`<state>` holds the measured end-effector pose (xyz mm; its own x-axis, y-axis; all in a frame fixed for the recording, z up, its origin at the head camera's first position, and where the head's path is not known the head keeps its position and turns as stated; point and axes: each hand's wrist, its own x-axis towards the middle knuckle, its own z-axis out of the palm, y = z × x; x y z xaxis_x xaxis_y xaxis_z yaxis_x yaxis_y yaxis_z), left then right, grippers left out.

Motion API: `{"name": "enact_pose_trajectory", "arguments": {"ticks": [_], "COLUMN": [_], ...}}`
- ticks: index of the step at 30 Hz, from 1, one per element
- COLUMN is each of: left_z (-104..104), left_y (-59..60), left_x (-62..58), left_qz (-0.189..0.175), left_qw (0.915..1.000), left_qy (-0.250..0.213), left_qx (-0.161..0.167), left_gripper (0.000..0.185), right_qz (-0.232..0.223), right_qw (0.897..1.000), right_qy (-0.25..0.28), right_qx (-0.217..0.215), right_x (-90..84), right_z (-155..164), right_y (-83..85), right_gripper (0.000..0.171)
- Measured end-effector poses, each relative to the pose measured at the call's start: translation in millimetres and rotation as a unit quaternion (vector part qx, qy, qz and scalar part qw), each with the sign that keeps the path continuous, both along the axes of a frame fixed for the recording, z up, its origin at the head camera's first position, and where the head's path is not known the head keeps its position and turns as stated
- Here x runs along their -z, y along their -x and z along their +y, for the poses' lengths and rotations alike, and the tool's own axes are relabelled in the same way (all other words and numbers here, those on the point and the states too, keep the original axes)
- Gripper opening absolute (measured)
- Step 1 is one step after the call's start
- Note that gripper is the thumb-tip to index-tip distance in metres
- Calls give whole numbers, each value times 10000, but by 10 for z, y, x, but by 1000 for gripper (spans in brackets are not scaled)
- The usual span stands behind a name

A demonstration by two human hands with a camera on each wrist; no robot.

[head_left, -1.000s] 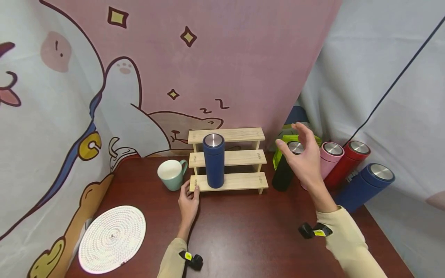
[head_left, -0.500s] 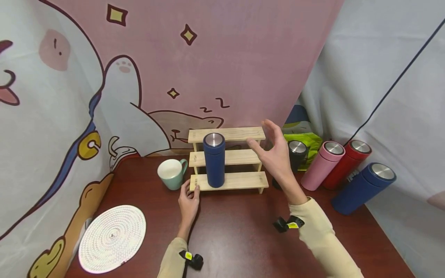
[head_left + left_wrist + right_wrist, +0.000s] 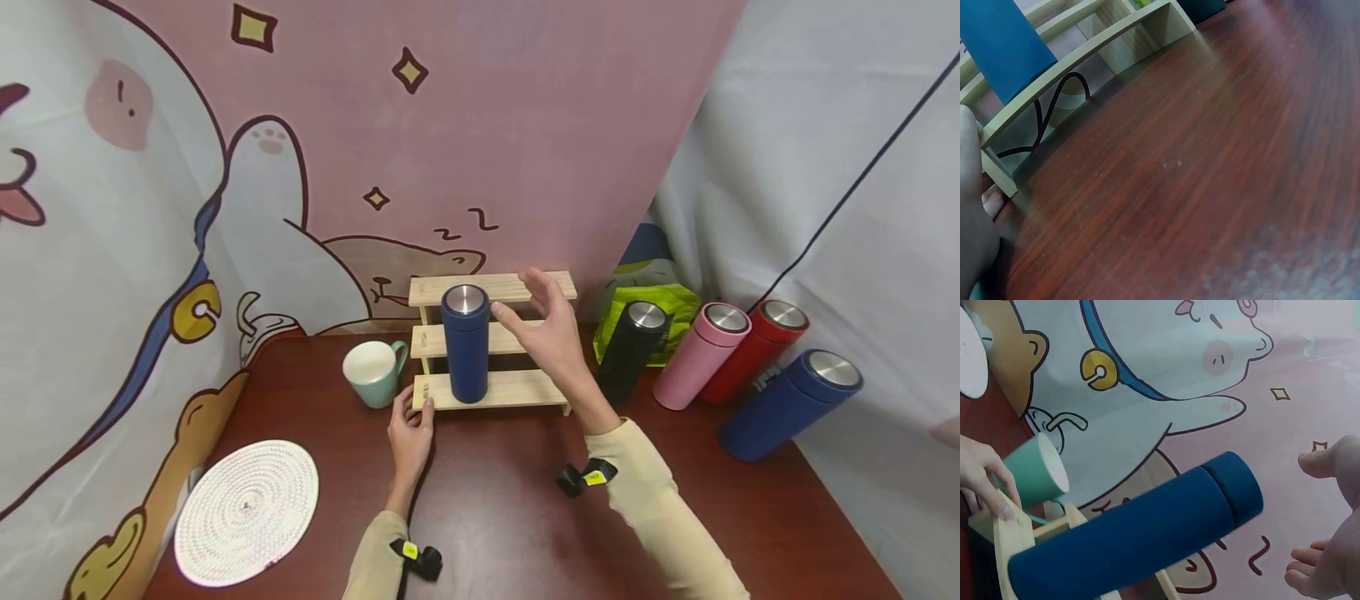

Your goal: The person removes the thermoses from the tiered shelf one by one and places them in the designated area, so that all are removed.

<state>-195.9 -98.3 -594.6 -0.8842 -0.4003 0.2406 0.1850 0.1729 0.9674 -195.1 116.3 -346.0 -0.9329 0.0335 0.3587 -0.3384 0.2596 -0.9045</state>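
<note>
A tall navy flask (image 3: 465, 343) with a steel lid stands on the lowest step of a three-step wooden rack (image 3: 517, 387). My left hand (image 3: 410, 425) holds the rack's lower left corner, thumb on the wood. My right hand (image 3: 542, 325) hovers open just right of the flask, fingers spread and not touching it. The right wrist view has the navy flask (image 3: 1141, 540) across the middle and my right hand's fingertips (image 3: 1329, 462) at the right edge. In the left wrist view the flask's blue base (image 3: 1004, 47) sits on the rack (image 3: 1085, 56).
A mint mug (image 3: 372, 373) stands left of the rack, and a white coiled mat (image 3: 247, 510) lies at the front left. To the right stand a black flask (image 3: 630, 342), a pink one (image 3: 701, 354), a red one (image 3: 757, 350) and a navy one (image 3: 791, 404), with a green bag (image 3: 660, 304) behind.
My right hand has moved left from above the black flask to beside the navy flask on the rack, staying open. The left hand has stayed on the rack's corner.
</note>
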Motion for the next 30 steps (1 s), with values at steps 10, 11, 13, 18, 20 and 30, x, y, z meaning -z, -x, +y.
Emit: {"name": "enact_pose_trajectory", "arguments": {"ticks": [10,11,13,18,20,30], "left_z": [8,8,7,8,9,4], "left_y": [-18,-18,-18,-16,-12,11], "left_x": [-20,-21,-18,-13,-15,-17], "left_qz": [-43,-31,-7,48,44,6], "left_qw": [10000,10000,10000,10000,10000,10000], "left_qy": [29,26,23,13,4,-14], "left_qx": [-3,-1,-5,9,18,-61], "left_gripper": [44,44,44,44,44,43], "right_qz": [-411,-445,-532,-800,-879,-914], "right_qw": [9975,9971,9962,9940,9932,9938], "right_qy": [325,342,370,424,446,351], "right_qx": [-470,-510,-577,-619,-616,-519], "right_x": [77,86,106,155,173,241], "right_z": [-186,-204,-239,-327,-358,-455], "right_y": [52,61,76,103,113,161], "right_gripper": [75,75,76,78,78,81]}}
